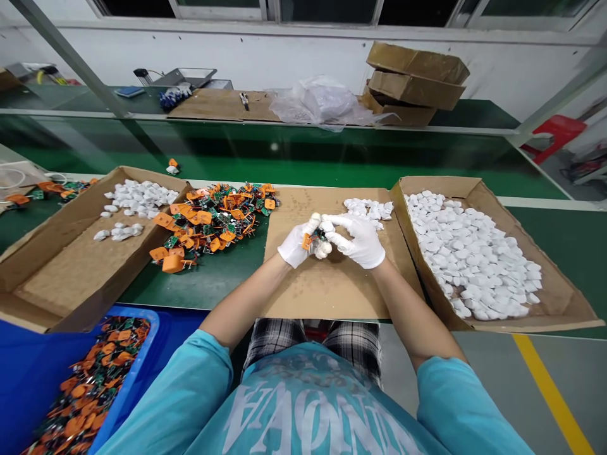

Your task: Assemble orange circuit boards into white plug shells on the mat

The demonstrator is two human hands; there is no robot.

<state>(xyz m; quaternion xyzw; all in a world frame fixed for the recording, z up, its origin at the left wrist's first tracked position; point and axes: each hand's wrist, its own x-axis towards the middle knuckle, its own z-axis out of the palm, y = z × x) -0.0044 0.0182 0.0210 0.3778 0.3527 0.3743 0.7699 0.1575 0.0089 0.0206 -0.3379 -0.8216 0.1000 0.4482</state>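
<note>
Both hands wear white gloves and meet above a flat cardboard sheet (327,291). My left hand (298,245) is closed round a small orange and green circuit part (310,240). My right hand (358,241) has its thumb and fingertips pressed together at the right side of that part; whatever they pinch is too small to make out. Just behind my right hand lies a small pile of white pieces (370,210). To the left of the sheet is a heap of orange and green circuit parts (213,221).
A cardboard tray of white pieces (474,259) stands at the right, another tray (71,272) with fewer at the left. Below that, a blue bin (147,335) holds circuit parts. Stacked boxes (417,76) and plastic bags (322,101) lie on the back shelf.
</note>
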